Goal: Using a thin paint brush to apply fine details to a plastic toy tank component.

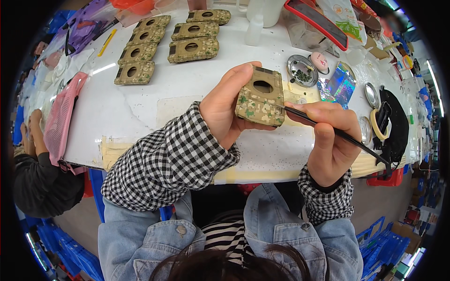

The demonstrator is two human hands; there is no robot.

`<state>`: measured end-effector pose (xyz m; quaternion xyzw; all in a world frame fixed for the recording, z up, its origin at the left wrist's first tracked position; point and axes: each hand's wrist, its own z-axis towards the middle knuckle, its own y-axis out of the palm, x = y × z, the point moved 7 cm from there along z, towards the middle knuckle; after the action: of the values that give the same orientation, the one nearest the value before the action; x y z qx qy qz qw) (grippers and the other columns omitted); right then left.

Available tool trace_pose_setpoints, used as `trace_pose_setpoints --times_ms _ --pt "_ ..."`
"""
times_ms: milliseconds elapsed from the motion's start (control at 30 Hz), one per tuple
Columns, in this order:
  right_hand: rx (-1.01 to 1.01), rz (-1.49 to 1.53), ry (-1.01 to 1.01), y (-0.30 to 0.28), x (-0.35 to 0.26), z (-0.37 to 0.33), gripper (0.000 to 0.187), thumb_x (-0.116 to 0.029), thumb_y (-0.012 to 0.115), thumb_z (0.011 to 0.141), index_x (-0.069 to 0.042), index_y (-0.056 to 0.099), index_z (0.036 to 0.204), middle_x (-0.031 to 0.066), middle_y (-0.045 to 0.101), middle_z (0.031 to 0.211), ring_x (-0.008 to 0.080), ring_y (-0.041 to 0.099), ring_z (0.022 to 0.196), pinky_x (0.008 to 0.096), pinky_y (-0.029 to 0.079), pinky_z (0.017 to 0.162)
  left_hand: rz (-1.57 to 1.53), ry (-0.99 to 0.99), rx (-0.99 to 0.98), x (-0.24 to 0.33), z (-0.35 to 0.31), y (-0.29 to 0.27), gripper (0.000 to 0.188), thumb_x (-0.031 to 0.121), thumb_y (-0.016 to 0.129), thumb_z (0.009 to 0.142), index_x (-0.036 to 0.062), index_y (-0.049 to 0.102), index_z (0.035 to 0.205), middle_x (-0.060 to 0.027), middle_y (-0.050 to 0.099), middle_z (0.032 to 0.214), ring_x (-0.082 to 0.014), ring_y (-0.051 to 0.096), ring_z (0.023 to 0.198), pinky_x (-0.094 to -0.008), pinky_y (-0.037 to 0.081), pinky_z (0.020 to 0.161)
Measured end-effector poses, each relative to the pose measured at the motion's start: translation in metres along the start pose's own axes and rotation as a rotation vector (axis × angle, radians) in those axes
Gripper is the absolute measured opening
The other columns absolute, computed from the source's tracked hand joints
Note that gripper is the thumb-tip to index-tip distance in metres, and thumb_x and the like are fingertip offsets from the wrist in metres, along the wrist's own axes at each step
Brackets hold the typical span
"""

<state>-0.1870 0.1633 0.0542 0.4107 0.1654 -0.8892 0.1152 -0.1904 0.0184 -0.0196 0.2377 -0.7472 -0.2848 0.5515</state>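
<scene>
My left hand (220,103) is closed around a camouflage toy tank hull (255,108), tan, green and brown, with an oval hole in its top. The hull is tilted up above the table. Between the fingers of my right hand (335,140) is a pair of slim black tweezers (358,139). Their tip meets the right side of the hull's top, near its edge. Anything at that tip is too small to make out. Beyond my hands, similar camouflage hulls (193,49) stand in two columns on the white table (136,112).
A round metal dish (291,79) with small dark green bits stands right of the hull, beside a pink round item (319,61). A red-cased phone (318,23) leans farther back. At left lie a pink mesh bag (63,119) and yellow cutter (107,42). Another person's sleeve (42,182) shows.
</scene>
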Motion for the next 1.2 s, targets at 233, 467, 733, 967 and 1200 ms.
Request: trace_pose_setpoints --times_ms 233,467,733,967,1200 --pt "0.115 0.075 -0.08 -0.009 -0.004 -0.002 0.025 -0.019 0.054 0.093 0.004 0.053 0.101 0.0174 0.061 0.093 0.023 0.062 0.087 0.0319 0.048 0.082 -0.169 -0.115 -0.059 -0.005 0.003 0.0 0.043 0.038 0.034 0.097 0.0098 0.04 0.129 -0.0203 0.053 0.121 -0.025 0.065 0.073 -0.0296 0.055 0.057" --pt "0.168 -0.228 -0.169 -0.03 -0.013 0.0 0.027 -0.027 0.047 0.096 0.0 0.052 0.101 0.0139 0.067 0.086 0.019 0.059 0.077 0.0306 0.04 0.079 -0.415 -0.159 -0.198 -0.008 0.008 -0.005 0.041 0.032 0.033 0.098 0.0069 0.037 0.131 -0.0309 0.047 0.124 -0.0307 0.067 0.07 -0.0305 0.06 0.055" --pt "0.297 -0.368 -0.312 -0.057 -0.004 0.0 0.032 -0.031 0.045 0.097 0.001 0.052 0.098 0.0121 0.063 0.077 0.0166 0.052 0.069 0.0297 0.042 0.068 -0.536 -0.188 -0.258 -0.01 0.012 -0.004 0.041 0.03 0.032 0.098 0.006 0.036 0.131 -0.0317 0.044 0.126 -0.0335 0.067 0.071 -0.0326 0.061 0.057" --pt "0.347 -0.383 -0.294 -0.063 0.008 -0.003 0.035 -0.033 0.043 0.097 0.001 0.052 0.096 0.0101 0.059 0.07 0.0156 0.05 0.065 0.0283 0.041 0.065 -0.557 -0.176 -0.212 -0.011 0.012 -0.009 0.04 0.03 0.031 0.099 0.0056 0.038 0.13 -0.032 0.045 0.125 -0.0342 0.067 0.076 -0.0344 0.061 0.06" --pt "0.368 -0.358 -0.299 -0.071 0.013 -0.002 0.032 -0.03 0.041 0.098 0.001 0.051 0.094 0.0087 0.056 0.07 0.0147 0.051 0.064 0.0262 0.041 0.062 -0.422 -0.127 -0.123 -0.009 0.011 -0.013 0.039 0.031 0.034 0.098 0.0088 0.038 0.13 -0.0286 0.048 0.123 -0.0334 0.066 0.077 -0.0346 0.06 0.062"
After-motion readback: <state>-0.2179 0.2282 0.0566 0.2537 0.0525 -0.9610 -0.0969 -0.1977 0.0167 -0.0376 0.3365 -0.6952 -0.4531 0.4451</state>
